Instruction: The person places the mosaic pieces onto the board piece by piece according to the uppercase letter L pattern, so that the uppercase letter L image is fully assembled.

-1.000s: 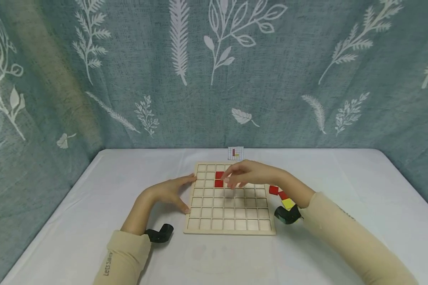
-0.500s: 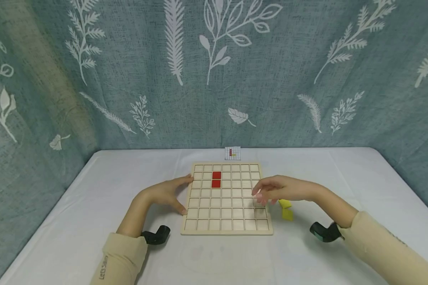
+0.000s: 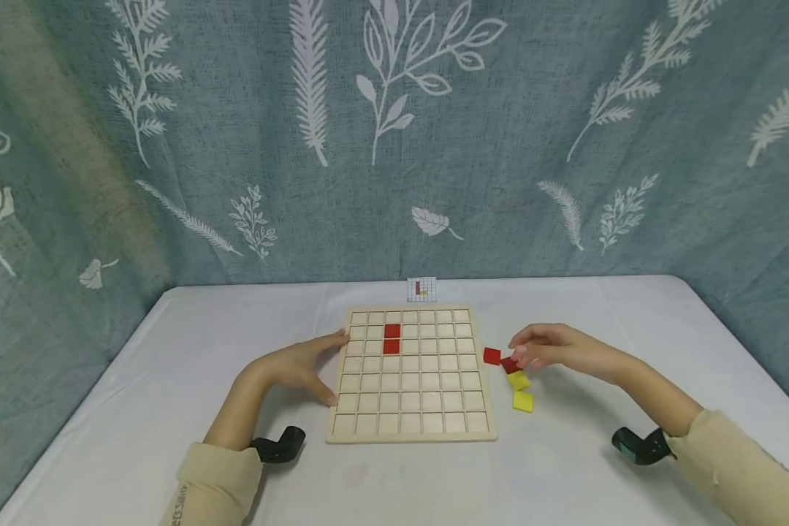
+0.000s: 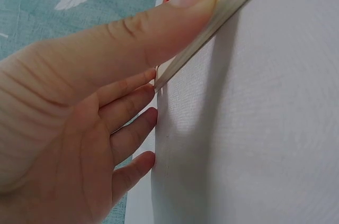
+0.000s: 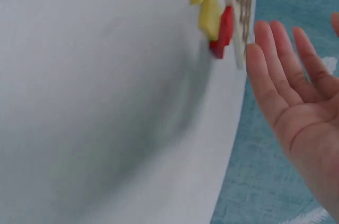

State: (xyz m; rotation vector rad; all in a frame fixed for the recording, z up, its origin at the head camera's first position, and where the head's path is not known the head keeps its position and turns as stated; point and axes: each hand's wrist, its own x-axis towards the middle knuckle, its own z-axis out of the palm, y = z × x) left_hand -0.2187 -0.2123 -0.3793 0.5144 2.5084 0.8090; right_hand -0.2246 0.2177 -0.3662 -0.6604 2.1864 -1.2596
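Note:
A wooden grid board [image 3: 410, 381] lies flat on the table, with two red square tiles [image 3: 391, 339] one behind the other in its upper left part. My left hand [image 3: 292, 367] touches the board's left edge, thumb and fingers spread apart; in the left wrist view the thumb [image 4: 159, 28] rests along that edge. Right of the board, my right hand [image 3: 568, 352] hovers at a loose red tile [image 3: 509, 365], partly covering it. The right wrist view shows its fingers extended with nothing in them. Another red tile [image 3: 492, 356] and two yellow tiles [image 3: 518, 380] lie close by.
A small printed card [image 3: 421, 289] with a red and yellow grid pattern lies behind the board. The white-covered table [image 3: 421, 482] ends at a blue-green leaf-patterned curtain [image 3: 486, 161]. Black wrist devices [image 3: 641, 446] sit below both hands.
My right hand has moved from over the red tiles on the board rightward to the loose tiles. My left hand has stayed at the board's left edge. The head view has shifted slightly.

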